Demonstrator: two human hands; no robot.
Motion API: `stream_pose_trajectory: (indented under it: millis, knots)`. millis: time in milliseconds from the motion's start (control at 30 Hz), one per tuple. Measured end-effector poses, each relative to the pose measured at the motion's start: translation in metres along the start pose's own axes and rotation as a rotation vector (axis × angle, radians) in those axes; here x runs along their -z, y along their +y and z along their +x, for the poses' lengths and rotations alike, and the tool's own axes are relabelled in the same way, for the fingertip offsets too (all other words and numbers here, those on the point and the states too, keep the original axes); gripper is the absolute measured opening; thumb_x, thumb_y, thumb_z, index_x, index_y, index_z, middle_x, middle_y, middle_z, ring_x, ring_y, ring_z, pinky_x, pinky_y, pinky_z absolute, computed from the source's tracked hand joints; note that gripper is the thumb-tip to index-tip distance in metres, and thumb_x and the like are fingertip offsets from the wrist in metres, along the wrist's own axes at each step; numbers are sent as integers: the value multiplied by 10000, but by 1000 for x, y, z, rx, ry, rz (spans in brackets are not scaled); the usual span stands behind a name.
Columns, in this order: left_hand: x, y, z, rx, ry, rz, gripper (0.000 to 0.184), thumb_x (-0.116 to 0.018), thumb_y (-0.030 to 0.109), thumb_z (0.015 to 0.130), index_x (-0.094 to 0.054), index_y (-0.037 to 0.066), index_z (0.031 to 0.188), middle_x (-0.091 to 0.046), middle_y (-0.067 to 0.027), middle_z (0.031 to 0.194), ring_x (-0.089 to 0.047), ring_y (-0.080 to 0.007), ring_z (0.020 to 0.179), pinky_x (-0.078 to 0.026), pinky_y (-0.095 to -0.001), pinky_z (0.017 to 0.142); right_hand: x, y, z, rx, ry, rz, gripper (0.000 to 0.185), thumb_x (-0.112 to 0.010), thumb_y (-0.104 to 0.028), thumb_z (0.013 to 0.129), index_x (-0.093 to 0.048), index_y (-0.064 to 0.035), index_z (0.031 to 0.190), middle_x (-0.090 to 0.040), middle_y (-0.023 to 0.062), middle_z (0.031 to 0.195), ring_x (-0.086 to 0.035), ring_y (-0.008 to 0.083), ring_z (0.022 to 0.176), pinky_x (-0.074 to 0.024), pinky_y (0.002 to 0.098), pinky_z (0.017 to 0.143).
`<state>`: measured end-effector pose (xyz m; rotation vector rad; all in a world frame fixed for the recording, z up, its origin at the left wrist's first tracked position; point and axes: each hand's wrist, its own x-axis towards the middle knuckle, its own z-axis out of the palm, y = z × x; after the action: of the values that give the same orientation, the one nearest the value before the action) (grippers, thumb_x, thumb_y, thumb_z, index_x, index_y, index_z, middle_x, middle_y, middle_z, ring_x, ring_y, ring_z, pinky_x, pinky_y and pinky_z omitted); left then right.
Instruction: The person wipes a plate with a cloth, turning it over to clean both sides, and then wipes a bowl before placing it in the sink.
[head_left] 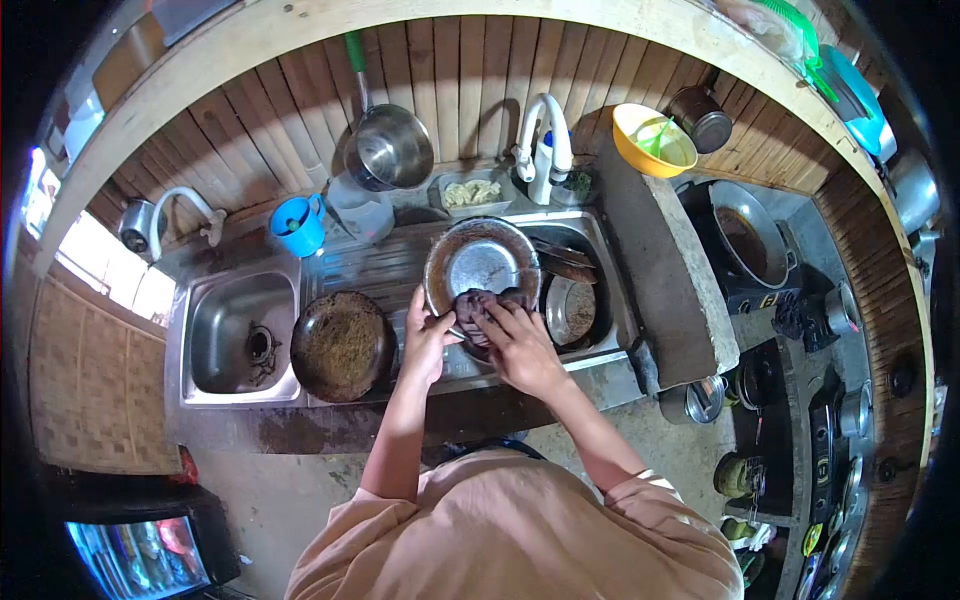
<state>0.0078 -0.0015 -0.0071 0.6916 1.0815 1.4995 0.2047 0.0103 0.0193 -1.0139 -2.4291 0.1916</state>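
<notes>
My left hand [427, 342] grips the lower left rim of a round metal bowl [484, 262], which has brown grime around its inner wall and a shiny bottom. With bent fingers, my right hand [522, 345] presses a dark scrubbing cloth [472, 312] against the bowl's near side. The bowl is tilted toward me above the right end of the counter and the right sink. In that sink [622, 318], partly covered by the bowl, sit a dark pan and another round metal vessel [571, 308]. A brown-crusted round pan [343, 347] lies to the left of my left hand.
At the left is a second sink basin [240, 340] with a drain fitting. A white faucet [545, 150], a blue mug [298, 227] and a hanging saucepan [390, 147] are along the back. A concrete ledge [668, 260] holding a yellow bowl [653, 141] bounds the right side.
</notes>
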Motion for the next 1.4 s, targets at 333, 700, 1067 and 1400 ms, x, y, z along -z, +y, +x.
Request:
stream_pose_trajectory:
  millis: [333, 700, 1067, 1400]
  knots:
    - [-2, 11, -33, 15, -129, 12, 742, -627, -118, 918, -410, 141, 1579, -650, -49, 1261, -679, -128, 1018, -633, -283, 740, 2, -4, 47, -37, 270, -11, 611, -663, -55, 862, -536, 16, 1455, -433, 234, 1581, -440, 429, 1419, -383, 540, 1136]
    - [40, 21, -47, 7, -159, 17, 842, -661, -126, 880, -370, 152, 1620, -659, -23, 1258, -654, -93, 974, -589, -266, 727, -13, -18, 27, -9, 262, 49, 690, -639, 71, 794, -524, 5, 1472, -488, 226, 1546, -442, 467, 1432, -395, 543, 1136]
    - [55, 37, -65, 4, -188, -78, 815, -606, -166, 861, -364, 115, 1586, -641, -87, 1308, -699, -183, 1051, -643, -329, 781, -3, -92, 15, 213, -2, 138, 731, -739, -15, 752, -572, -60, 1463, -547, 134, 1526, -478, 352, 1436, -466, 483, 1003]
    - [39, 31, -68, 1, -189, 70, 878, -672, -136, 857, -329, 116, 1625, -627, -42, 1238, -647, -120, 940, -609, -297, 737, 3, -69, 51, 89, 224, 85, 658, -621, 49, 828, -542, -34, 1477, -481, 158, 1583, -407, 405, 1488, -450, 544, 1023]
